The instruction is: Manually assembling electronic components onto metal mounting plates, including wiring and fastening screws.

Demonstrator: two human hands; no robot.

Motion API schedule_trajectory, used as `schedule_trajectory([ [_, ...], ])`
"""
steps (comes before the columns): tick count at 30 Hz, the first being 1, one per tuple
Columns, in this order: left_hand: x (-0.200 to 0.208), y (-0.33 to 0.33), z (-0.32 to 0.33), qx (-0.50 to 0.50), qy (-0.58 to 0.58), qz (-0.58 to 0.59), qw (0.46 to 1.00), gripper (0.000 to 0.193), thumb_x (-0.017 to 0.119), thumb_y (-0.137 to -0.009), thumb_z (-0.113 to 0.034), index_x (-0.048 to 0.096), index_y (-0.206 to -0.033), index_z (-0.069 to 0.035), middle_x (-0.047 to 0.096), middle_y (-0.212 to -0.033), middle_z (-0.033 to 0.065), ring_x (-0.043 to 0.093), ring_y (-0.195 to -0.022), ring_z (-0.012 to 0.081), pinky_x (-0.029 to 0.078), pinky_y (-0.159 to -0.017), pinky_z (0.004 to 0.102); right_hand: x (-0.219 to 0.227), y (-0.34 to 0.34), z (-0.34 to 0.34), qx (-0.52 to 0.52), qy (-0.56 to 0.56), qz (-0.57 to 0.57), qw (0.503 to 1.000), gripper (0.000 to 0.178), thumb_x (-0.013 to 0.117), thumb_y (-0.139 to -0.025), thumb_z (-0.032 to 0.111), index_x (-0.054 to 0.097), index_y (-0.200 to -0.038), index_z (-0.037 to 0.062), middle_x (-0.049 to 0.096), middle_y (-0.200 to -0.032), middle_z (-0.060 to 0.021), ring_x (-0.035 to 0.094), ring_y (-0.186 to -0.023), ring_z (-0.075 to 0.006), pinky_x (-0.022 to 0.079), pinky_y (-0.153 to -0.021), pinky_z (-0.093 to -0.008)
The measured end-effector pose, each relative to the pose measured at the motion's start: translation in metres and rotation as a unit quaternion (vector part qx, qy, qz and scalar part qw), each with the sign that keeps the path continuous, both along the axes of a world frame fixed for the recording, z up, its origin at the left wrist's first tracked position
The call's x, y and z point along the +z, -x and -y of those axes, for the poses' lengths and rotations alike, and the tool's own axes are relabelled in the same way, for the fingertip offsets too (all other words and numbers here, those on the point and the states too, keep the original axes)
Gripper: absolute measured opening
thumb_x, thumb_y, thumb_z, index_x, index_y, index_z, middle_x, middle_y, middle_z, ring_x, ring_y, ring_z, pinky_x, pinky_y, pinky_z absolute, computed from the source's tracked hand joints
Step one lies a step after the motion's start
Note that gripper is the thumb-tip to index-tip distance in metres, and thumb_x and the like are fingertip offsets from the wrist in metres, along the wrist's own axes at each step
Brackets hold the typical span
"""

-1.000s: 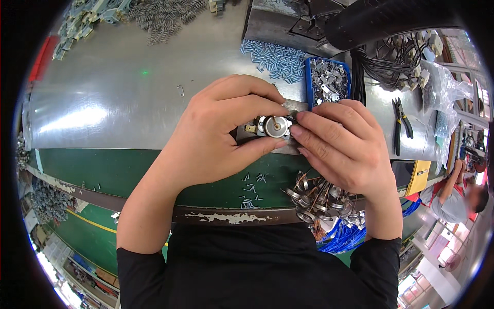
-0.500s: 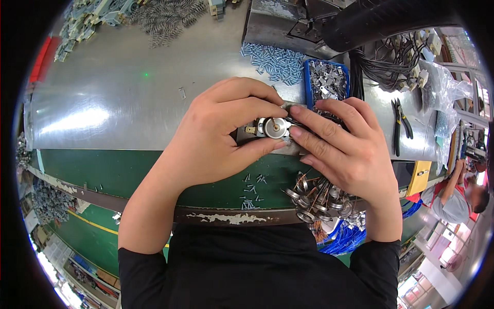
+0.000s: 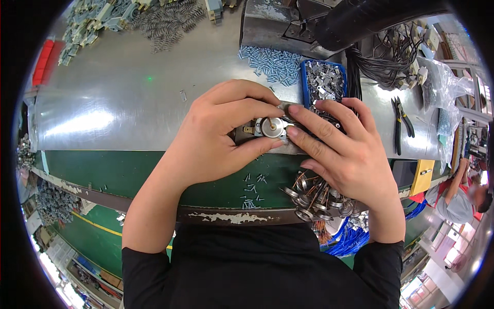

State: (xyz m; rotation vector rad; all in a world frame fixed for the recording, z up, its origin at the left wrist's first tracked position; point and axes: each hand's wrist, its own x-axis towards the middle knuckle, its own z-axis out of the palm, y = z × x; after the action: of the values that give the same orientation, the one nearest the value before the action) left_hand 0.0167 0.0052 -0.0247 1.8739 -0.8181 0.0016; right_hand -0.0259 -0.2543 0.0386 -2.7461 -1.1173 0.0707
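Note:
A round silver metal part (image 3: 272, 127) with a copper-coloured stem at its centre sits between my hands, over a small metal block. My left hand (image 3: 216, 131) curves around it, thumb at its near edge and index finger at its far edge. From the right, my right hand (image 3: 342, 147) meets the part with its index and middle fingertips, the other fingers bent over black wires. A brass terminal tab (image 3: 248, 130) sticks out on the part's left. My right palm and thumb partly cover a cluster of similar round parts with copper stems (image 3: 321, 198).
Beyond my hands lie loose screws (image 3: 270, 63) and a blue tray (image 3: 305, 85) of metal pieces. Pliers (image 3: 401, 126) rest on the right. Small screws (image 3: 250, 190) lie on the green strip near me. Springs (image 3: 167, 23) are heaped at the far left. Another person (image 3: 458, 201) works at far right.
The whole view has shifted slightly. My hands keep nearly the same hold around the round metal part.

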Motion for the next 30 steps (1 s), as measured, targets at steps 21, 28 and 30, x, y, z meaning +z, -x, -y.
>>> schedule_trajectory([
  [21,0.000,0.001,-0.002,0.003,0.011,-0.003,1.000,0.039,0.089,-0.074,-0.005,0.078,-0.111,-0.005,0.074,-0.118,0.0095,0.071,-0.108,0.0268,0.057,-0.090,0.0385,-0.007,-0.009,0.005,0.047,-0.096,0.045,0.993,0.059,0.067,-0.091,0.052,0.073,-0.128,0.0060,0.070,-0.136,-0.0107,0.066,-0.117,-0.0347,0.051,-0.099,-0.0515],
  [28,0.000,0.000,-0.002,0.001,0.012,0.002,1.000,0.039,0.088,-0.074,-0.004,0.078,-0.111,-0.005,0.074,-0.116,0.0098,0.071,-0.108,0.0289,0.057,-0.091,0.0400,-0.004,-0.004,-0.005,0.028,-0.062,0.056,0.996,0.061,0.074,-0.085,0.050,0.074,-0.128,0.0074,0.071,-0.131,-0.0083,0.066,-0.115,-0.0335,0.051,-0.101,-0.0513],
  [30,-0.001,0.001,-0.002,0.002,0.014,0.000,1.000,0.039,0.088,-0.073,-0.004,0.077,-0.111,-0.005,0.074,-0.116,0.0099,0.070,-0.108,0.0291,0.057,-0.091,0.0401,-0.002,-0.001,-0.008,0.027,-0.051,0.065,0.996,0.061,0.075,-0.084,0.049,0.074,-0.128,0.0075,0.071,-0.131,-0.0082,0.065,-0.115,-0.0333,0.051,-0.101,-0.0515],
])
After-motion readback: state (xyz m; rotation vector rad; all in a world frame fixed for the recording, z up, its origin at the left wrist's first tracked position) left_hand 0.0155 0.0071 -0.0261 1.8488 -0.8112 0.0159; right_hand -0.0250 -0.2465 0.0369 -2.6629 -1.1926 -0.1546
